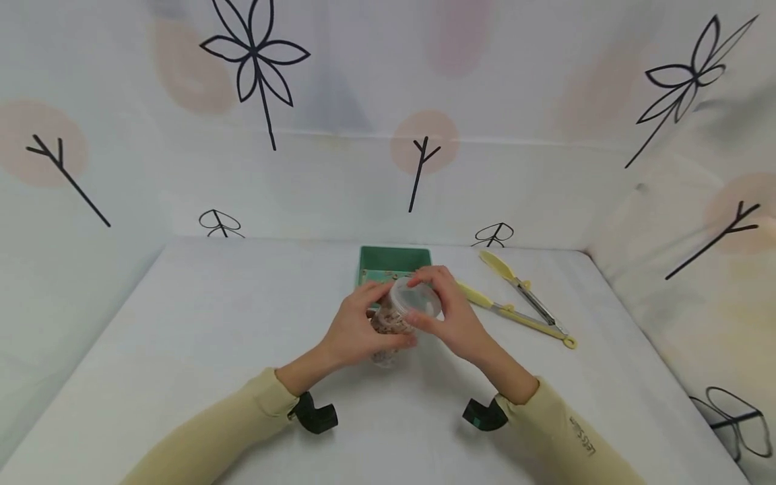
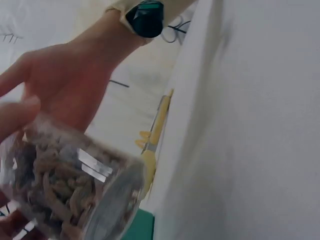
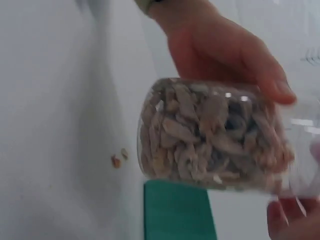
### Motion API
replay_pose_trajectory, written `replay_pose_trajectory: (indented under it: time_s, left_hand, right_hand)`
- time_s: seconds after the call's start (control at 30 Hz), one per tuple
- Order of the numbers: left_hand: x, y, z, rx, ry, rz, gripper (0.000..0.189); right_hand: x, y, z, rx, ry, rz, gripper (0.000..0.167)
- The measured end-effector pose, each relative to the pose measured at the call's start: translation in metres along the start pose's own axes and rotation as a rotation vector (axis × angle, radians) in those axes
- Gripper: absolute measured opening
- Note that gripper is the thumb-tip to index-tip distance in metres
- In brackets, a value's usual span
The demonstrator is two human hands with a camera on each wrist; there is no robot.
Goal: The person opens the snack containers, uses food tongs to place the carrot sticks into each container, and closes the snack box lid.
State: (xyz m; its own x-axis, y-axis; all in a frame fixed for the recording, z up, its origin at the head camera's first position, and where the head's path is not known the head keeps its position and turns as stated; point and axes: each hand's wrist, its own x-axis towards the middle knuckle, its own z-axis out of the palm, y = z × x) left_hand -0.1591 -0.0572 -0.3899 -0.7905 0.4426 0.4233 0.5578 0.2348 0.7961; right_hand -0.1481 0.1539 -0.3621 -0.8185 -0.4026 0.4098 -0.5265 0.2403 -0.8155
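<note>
A clear plastic jar [image 1: 388, 322] filled with greyish-brown dried pieces is held above the table, tilted. My left hand [image 1: 351, 333] grips its side, thumb toward me and fingers round the far side. My right hand [image 1: 455, 320] holds the translucent lid [image 1: 424, 303] at the jar's top, with fingers and thumb at opposite edges of the rim. Whether the lid is loose cannot be made out. The right wrist view shows the packed contents through the jar's wall [image 3: 215, 135]; the left wrist view shows its round base [image 2: 117, 205].
Just behind the jar stands a green tray [image 1: 395, 257] with small brown bits in it. Yellow-tipped metal tongs [image 1: 527, 321] lie spread to the right. Tiny brown crumbs [image 3: 116, 161] lie on the white tablecloth [image 1: 242, 310]. Patterned cloth walls [image 1: 339, 182] surround the table.
</note>
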Motion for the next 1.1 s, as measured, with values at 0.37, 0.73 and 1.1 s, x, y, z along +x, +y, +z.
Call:
replay_pose_trajectory:
  time_s: [0.37, 0.73, 1.1]
  left_hand:
    - [0.003, -0.012, 0.005, -0.063, 0.03, -0.018, 0.075]
    - [0.005, -0.024, 0.023, -0.044, 0.144, -0.006, 0.076]
    - [0.0, -0.035, 0.017, -0.043, 0.017, -0.101, 0.082]
  right_hand:
    - [0.001, 0.022, -0.001, 0.253, 0.011, -0.068, 0.046]
    - [-0.002, 0.02, 0.019, 0.069, 0.222, 0.07, 0.047]
    - [-0.011, 0.028, 0.008, 0.05, 0.09, 0.044, 0.038]
